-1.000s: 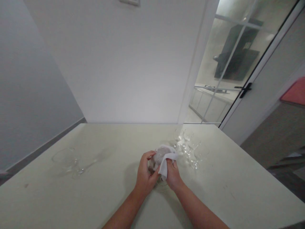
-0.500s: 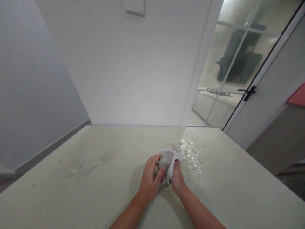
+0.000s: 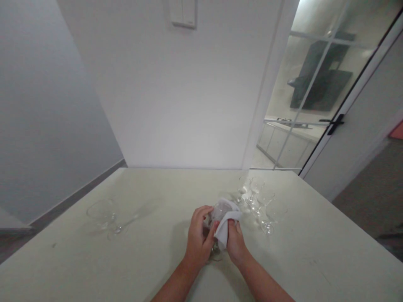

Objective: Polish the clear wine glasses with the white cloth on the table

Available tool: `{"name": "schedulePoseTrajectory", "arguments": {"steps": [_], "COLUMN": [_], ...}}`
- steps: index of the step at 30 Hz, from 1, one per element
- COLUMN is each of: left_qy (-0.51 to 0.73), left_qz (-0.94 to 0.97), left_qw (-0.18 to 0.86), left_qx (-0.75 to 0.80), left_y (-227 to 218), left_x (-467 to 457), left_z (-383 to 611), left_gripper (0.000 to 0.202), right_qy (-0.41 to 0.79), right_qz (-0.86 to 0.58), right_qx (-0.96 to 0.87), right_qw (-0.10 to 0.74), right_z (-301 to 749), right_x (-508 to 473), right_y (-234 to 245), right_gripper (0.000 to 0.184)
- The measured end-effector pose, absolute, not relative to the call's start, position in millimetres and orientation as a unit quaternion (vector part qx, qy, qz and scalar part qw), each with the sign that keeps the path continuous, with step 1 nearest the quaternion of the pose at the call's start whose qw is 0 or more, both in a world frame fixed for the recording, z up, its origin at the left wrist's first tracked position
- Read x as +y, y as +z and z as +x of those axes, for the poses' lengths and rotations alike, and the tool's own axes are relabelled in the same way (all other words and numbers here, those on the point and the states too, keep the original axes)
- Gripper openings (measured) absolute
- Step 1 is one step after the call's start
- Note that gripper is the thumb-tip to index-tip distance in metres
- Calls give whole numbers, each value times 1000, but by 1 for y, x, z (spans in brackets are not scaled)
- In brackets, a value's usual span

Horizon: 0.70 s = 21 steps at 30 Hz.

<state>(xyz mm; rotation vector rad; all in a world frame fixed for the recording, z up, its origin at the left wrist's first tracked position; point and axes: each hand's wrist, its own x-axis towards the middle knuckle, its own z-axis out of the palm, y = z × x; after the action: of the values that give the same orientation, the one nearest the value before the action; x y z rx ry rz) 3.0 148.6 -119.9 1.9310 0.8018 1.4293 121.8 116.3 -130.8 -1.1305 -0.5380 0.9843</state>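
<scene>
Between my hands a clear wine glass point(image 3: 216, 213) is held over the near middle of the table, its foot pointing toward me. My left hand point(image 3: 200, 235) wraps round the left side of the bowl. A white cloth point(image 3: 224, 228) drapes over the bowl's rim and right side. Bunched against the glass, the cloth is pinched in my right hand point(image 3: 235, 241); some of those fingers are hidden by it. Just beyond my right hand stand several clear stemmed glasses point(image 3: 267, 226).
On the left of the pale table point(image 3: 141, 268) are clear glasses point(image 3: 100, 213), faint against the surface. A white wall point(image 3: 189, 105) with a switch plate point(image 3: 183, 14) rises behind the table. To the right is a glazed door with a black handle point(image 3: 335, 124).
The white cloth has shifted toward me and now spreads more over the bowl's rim and front. My right hand has moved slightly with it. My left hand keeps its hold; the view tilts a little.
</scene>
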Motion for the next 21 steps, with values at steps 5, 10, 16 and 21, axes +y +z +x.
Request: {"name": "schedulePoseTrajectory", "arguments": {"steps": [5, 10, 16, 21], "left_qy": [533, 545, 493, 485], "left_qz": [733, 698, 756, 788], "left_qw": [299, 375, 334, 247], "left_qx": [299, 273, 273, 287], "left_y": [-124, -121, -122, -125], "left_x": [151, 152, 151, 154], "left_z": [2, 2, 1, -1], "left_gripper": [52, 58, 36, 43], "right_qy": [456, 517, 552, 516], "right_qz": [-508, -433, -338, -374], "right_qx": [-246, -216, -244, -255], "right_qw": [688, 707, 722, 727], "right_z": [122, 122, 122, 121], "right_x": [118, 117, 118, 121], "right_y": [-138, -131, -125, -133], "right_gripper": [54, 54, 55, 59]}}
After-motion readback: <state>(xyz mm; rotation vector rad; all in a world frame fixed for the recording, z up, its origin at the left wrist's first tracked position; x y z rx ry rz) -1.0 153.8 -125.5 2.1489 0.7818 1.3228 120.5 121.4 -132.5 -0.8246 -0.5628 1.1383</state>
